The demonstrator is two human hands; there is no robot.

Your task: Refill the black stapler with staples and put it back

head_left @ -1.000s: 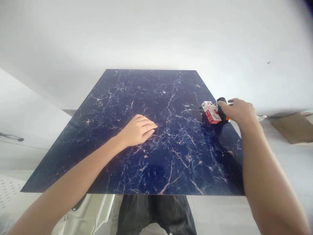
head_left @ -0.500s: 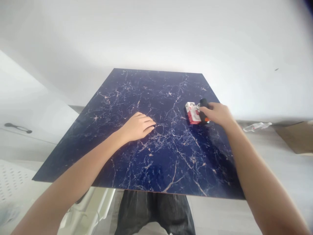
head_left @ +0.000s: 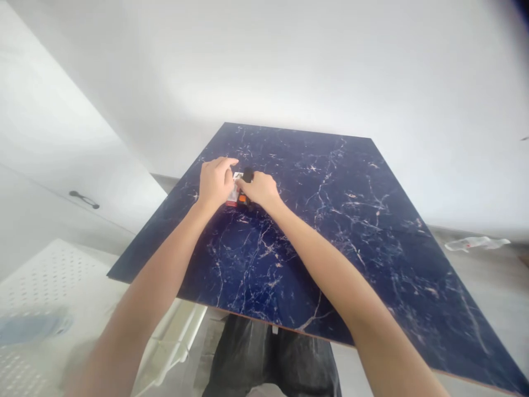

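The left hand [head_left: 215,183] is held partly curled, its fingers extended forward and its thumb side turned inward, and the right hand [head_left: 258,188] is curved downward, its fingertips [head_left: 242,184] reaching in from the opposite side. Both are found at a small red-and-white box [head_left: 233,194], which lies between them and is largely hidden; contact is indicated, but whether a firm grip has been taken cannot be confirmed. The box's long axis cannot be determined. A black-and-orange object [head_left: 247,175] is located against the box's right side, showing beyond and below the right hand's fingers, and is nearer that hand. Both items rest toward the far left of a blue marble-patterned slab [head_left: 339,231], which is held tilted above dark trousers [head_left: 270,358]. A plastic bottle [head_left: 475,243] is seen beyond the slab to the right.
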